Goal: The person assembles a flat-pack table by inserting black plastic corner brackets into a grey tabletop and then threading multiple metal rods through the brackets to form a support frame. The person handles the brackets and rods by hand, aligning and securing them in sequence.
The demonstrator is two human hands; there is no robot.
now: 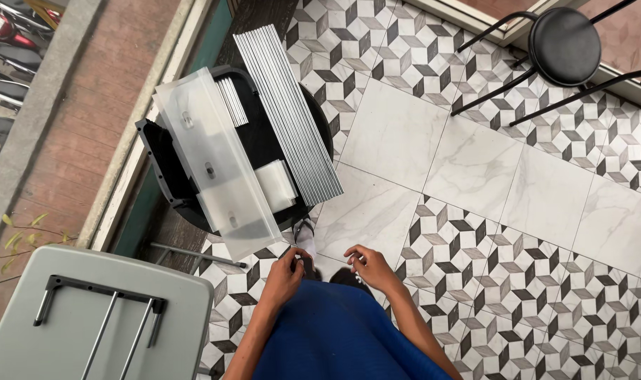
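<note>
My left hand (284,273) and my right hand (368,267) are held close together in front of my blue shirt (334,338), above the patterned tile floor (475,253). The fingers of both hands are curled inward. Whether they pinch anything small is too fine to tell. My foot in a light sandal (305,238) shows just beyond the left hand. Nearest ahead is a round black table (320,123). It carries a black tray (158,158), a translucent plastic sheet (215,162) and a long bundle of silver ribbed metal strips (288,112).
A black round stool (564,35) with thin metal legs stands at the upper right. A grey folding tabletop (88,317) with a metal leg frame lies at the lower left. A window ledge (123,141) runs along the left, with parked scooters (3,42) far below outside.
</note>
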